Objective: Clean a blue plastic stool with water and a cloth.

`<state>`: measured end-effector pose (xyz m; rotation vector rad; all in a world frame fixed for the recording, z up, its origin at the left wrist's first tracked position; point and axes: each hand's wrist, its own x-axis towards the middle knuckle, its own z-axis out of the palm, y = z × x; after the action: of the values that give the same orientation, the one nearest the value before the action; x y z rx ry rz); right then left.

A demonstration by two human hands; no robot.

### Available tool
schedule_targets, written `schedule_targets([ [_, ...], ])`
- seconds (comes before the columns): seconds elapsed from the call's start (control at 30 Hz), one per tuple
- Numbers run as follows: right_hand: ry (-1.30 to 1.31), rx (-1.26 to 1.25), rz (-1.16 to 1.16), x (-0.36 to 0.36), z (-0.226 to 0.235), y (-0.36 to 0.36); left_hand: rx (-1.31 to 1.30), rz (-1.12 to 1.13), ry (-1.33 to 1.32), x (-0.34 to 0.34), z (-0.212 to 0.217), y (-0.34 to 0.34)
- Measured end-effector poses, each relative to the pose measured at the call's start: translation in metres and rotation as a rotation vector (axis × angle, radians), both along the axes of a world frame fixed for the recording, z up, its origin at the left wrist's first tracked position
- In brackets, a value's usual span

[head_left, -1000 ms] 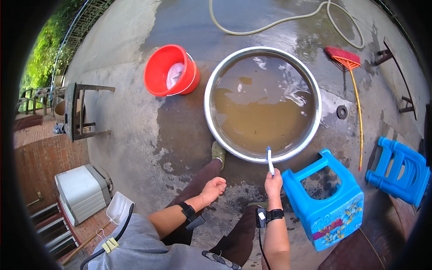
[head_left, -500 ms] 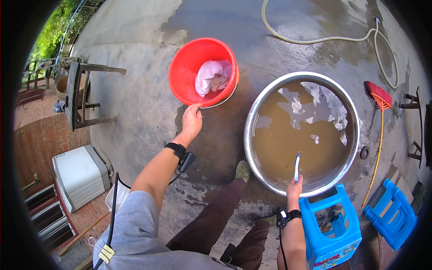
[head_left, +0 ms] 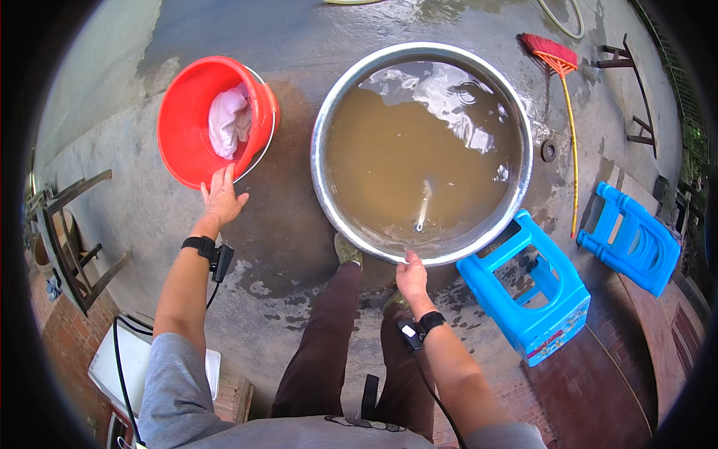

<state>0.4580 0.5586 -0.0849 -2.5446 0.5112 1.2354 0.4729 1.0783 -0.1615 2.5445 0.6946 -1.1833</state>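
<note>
On the left, a red bucket (head_left: 178, 138) leans toward me with a pale pink cloth (head_left: 229, 123) inside. My left hand (head_left: 222, 200) is at its near rim, open with fingers spread, the fingertips next to the rim. A wide metal basin (head_left: 321, 157) of murky brown water (head_left: 389, 150) stands in front of me. My right hand (head_left: 411, 278) has its fingers curled at the basin's near rim, apparently gripping it; their undersides are hidden. A slim white toothbrush-like stick (head_left: 424, 206) lies in the water near that rim, partly submerged.
A blue plastic stool (head_left: 557, 299) stands close to the basin's right side, with another blue stool (head_left: 632, 239) lying beyond. Farther right lie a red broom (head_left: 570, 127) and a small dark ring (head_left: 549, 150). A wooden stool (head_left: 71, 224) lies on its side at left. The concrete floor is wet in places.
My right hand has let go of the toothbrush-like stick, which now lies in the water. My left hand's fingers have spread at the bucket. The whole view has turned, shifting bucket and basin leftward.
</note>
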Motion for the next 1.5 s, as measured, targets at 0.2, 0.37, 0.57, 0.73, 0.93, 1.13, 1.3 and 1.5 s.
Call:
schedule_targets([
  [0.2, 0.051, 0.047, 0.011, -0.007, 0.012, 0.017, 0.090, -0.065, 0.116, 0.016, -0.001, -0.020],
  [0.37, -0.047, 0.115, -0.020, 0.003, 0.014, 0.006, 0.131, -0.075, 0.157, 0.019, -0.004, -0.018],
  [0.57, -0.046, 0.097, -0.018, -0.004, 0.031, -0.010, 0.084, -0.031, 0.260, 0.036, -0.008, -0.010],
  [0.73, -0.026, 0.065, -0.097, 0.006, 0.016, 0.020, -0.678, 0.282, 0.423, 0.074, -0.004, 0.052],
  [0.93, -0.002, 0.146, -0.330, 0.009, -0.039, 0.116, -0.297, 0.298, 0.138, 0.111, -0.146, 0.172],
  [1.13, 0.079, 0.260, -0.577, 0.003, -0.072, 0.219, -0.057, 0.022, 0.222, 0.122, -0.240, 0.170],
  [1.3, 0.138, 0.294, -0.602, -0.002, -0.059, 0.274, -0.178, -0.041, 0.381, 0.130, -0.254, 0.177],
  [1.5, 0.093, 0.478, -0.599, 0.057, 0.005, 0.360, -0.856, 1.042, -0.071, 0.087, -0.121, 0.230],
])
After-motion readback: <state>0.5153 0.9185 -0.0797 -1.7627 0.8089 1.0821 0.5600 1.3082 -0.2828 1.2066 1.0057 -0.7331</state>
